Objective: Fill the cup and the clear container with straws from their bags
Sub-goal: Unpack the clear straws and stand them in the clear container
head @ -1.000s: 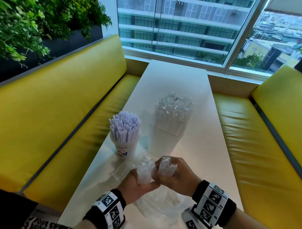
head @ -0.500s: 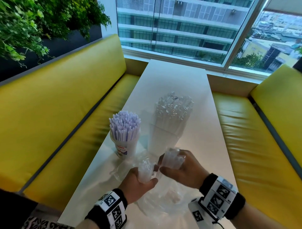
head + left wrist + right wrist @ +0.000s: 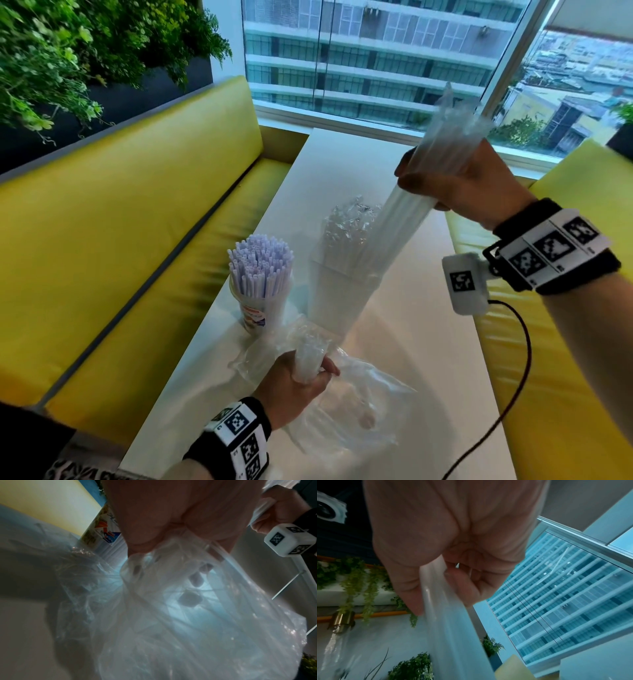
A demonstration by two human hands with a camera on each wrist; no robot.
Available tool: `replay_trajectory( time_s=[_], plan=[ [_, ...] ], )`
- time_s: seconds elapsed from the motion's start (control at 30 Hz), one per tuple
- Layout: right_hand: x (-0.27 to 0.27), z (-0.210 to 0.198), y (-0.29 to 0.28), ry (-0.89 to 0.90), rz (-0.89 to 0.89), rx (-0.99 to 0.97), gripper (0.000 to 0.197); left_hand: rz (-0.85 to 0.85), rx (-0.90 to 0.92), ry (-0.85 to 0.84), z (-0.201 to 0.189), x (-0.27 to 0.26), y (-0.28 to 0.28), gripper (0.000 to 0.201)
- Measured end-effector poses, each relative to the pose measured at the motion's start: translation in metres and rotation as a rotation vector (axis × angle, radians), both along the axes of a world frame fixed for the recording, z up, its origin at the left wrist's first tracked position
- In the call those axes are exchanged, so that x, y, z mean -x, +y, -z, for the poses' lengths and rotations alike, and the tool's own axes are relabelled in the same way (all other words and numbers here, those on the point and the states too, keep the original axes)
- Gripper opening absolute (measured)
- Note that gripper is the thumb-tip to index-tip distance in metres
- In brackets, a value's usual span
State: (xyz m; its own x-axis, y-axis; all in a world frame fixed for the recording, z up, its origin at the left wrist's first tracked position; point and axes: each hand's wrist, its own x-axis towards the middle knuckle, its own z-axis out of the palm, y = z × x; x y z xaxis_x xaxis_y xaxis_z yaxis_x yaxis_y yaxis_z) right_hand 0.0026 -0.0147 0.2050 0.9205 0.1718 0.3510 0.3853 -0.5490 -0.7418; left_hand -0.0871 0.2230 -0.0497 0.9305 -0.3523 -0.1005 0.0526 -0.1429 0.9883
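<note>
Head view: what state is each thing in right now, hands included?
Cup: upright on the table, packed with white straws.
Clear container: upright, holding clear straws.
Straw bundle: lifted, tilted, lower end over the container.
Bag: crumpled, mouth gathered, on the table.
Left hand: grips the bag's neck.
Right hand: grips the straw bundle.

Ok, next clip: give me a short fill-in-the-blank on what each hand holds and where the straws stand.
1. The right hand grips a bundle of ____ straws, raised above the table.
2. The left hand holds the neck of a clear plastic ____, low by the table's near end.
3. The purple straws stand in the ____, left of the clear container.

Missing words: clear; bag; cup
</note>
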Motion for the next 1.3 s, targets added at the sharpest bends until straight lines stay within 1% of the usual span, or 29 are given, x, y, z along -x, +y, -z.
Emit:
replay_trajectory(
  time_s=[0.1, 0.23, 0.27, 0.43, 0.57, 0.67, 0.8, 0.87, 0.93, 1.0, 1.07, 1.13, 1.17, 1.2, 1.23, 1.27, 1.3],
  plan=[
    [-0.011, 0.005, 0.002, 0.023, -0.001, 0.044, 0.008, 0.007, -0.012, 0.006, -0.001, 0.000, 0.000, 0.028],
    [-0.025, 0.024, 0.004, 0.015, 0.001, 0.028, 0.010, 0.005, 0.001, 0.026, -0.002, 0.001, 0.000, 0.015],
    [-0.027, 0.028, 0.004, 0.020, -0.005, 0.038, 0.010, 0.004, -0.002, 0.029, -0.001, 0.001, 0.000, 0.014],
    [-0.028, 0.023, 0.001, 0.058, -0.027, 0.059, 0.010, 0.007, -0.033, 0.003, -0.002, 0.001, 0.000, 0.024],
    [-0.029, 0.027, 0.001, 0.107, -0.048, 0.089, 0.012, 0.018, -0.034, 0.004, 0.000, 0.001, 0.000, 0.026],
    [-0.034, 0.047, 0.001, 0.145, -0.080, 0.102, 0.015, 0.020, -0.040, -0.014, 0.000, 0.000, 0.000, 0.026],
    [-0.040, 0.090, 0.001, 0.201, -0.069, 0.176, 0.019, 0.030, -0.040, -0.013, 0.000, -0.001, 0.001, 0.019],
    [-0.039, 0.115, 0.000, 0.163, -0.072, 0.240, 0.027, 0.033, -0.047, -0.008, 0.000, -0.001, 0.001, 0.015],
    [-0.040, 0.132, 0.000, 0.120, -0.015, 0.328, 0.031, 0.036, -0.042, -0.004, 0.001, -0.001, 0.000, 0.011],
    [-0.040, 0.132, -0.001, 0.135, 0.065, 0.425, 0.041, 0.035, -0.041, -0.006, 0.001, -0.001, 0.000, 0.008],
    [-0.038, 0.122, -0.003, 0.184, 0.067, 0.441, 0.062, 0.037, -0.039, -0.003, 0.001, -0.001, 0.001, 0.008],
    [-0.035, 0.104, -0.004, 0.180, 0.031, 0.372, 0.084, 0.043, -0.034, 0.003, 0.001, -0.001, 0.001, 0.008],
    [-0.034, 0.096, -0.005, 0.146, 0.025, 0.312, 0.091, 0.045, -0.036, 0.005, 0.001, -0.001, 0.001, 0.008],
    [-0.032, 0.087, -0.004, 0.087, 0.027, 0.269, 0.091, 0.044, -0.041, 0.004, 0.001, -0.001, 0.001, 0.008],
    [-0.030, 0.081, -0.002, 0.016, 0.027, 0.267, 0.087, 0.041, -0.048, 0.001, 0.001, -0.002, 0.000, 0.009],
    [-0.028, 0.077, 0.002, -0.067, 0.017, 0.322, 0.081, 0.039, -0.050, 0.000, 0.001, -0.002, 0.000, 0.009],
    [-0.026, 0.076, 0.008, -0.143, -0.008, 0.422, 0.076, 0.037, -0.049, 0.000, 0.000, -0.002, -0.001, 0.010]
  ],
)
